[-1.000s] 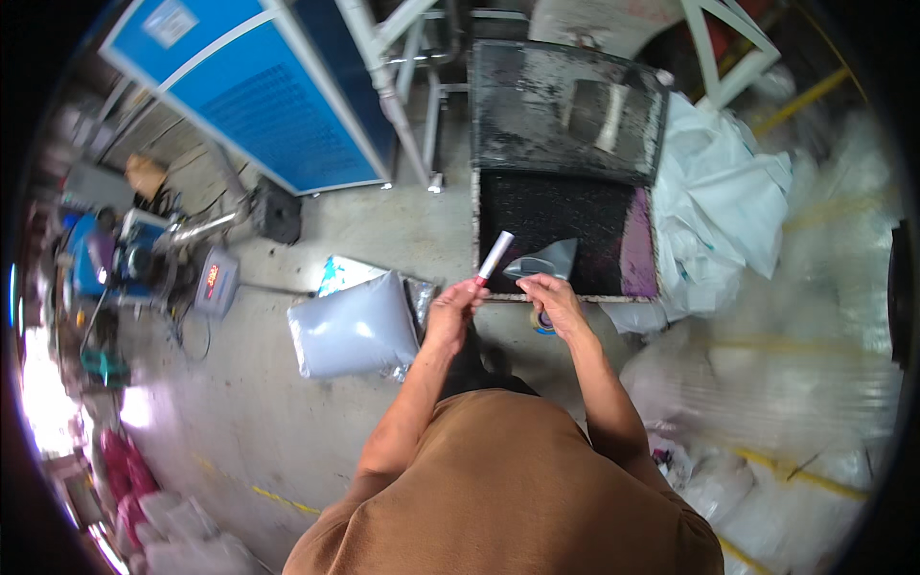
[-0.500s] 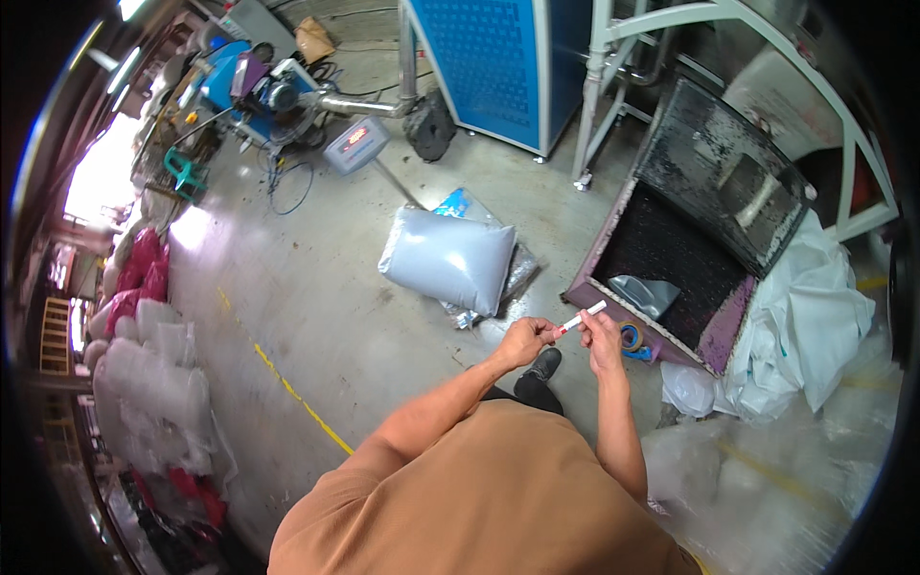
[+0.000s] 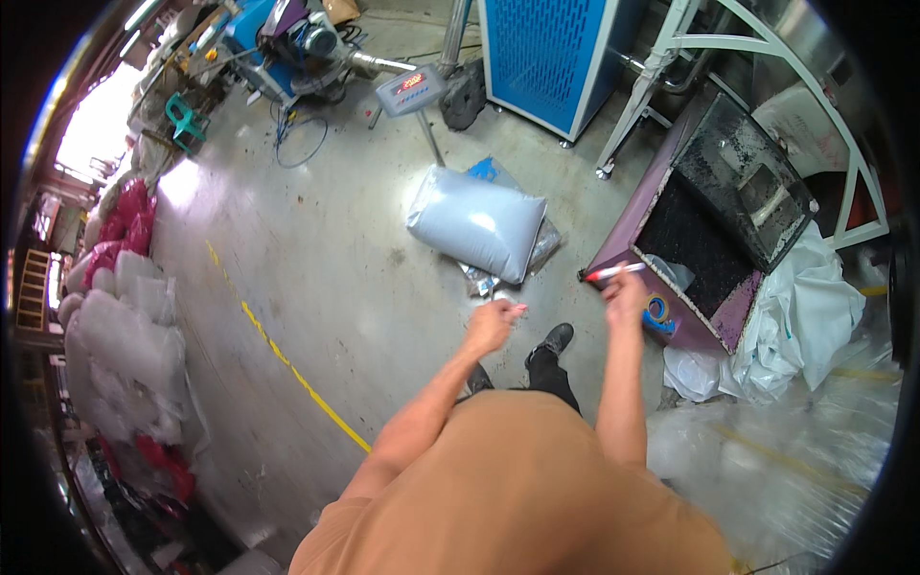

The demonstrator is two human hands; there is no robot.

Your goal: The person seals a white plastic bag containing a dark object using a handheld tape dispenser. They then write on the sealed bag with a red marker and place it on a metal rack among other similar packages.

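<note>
My right hand (image 3: 625,299) is closed around a white marker pen (image 3: 625,269), whose red end points left toward the box corner. My left hand (image 3: 491,326) is held apart from it, thumb and fingers pinched together. Something small and pinkish shows at those fingertips, too small to name. Beyond the left hand lies a plump, sealed pale grey bag (image 3: 476,222) on a plastic-covered floor scale (image 3: 546,245). The scale's display (image 3: 410,91) stands on a post behind the bag and is lit red.
To the right is a purple box (image 3: 613,240) with a dark lid (image 3: 743,182) tipped open and blue tape rolls (image 3: 657,314) on its side. White sheeting (image 3: 800,297) lies beside it. A blue cabinet (image 3: 546,62) stands ahead; wrapped bundles (image 3: 125,345) line the left.
My hands have drawn apart; the marker stays in the right hand, while the left has moved away from its red end. The view has shifted, and my feet now show more.
</note>
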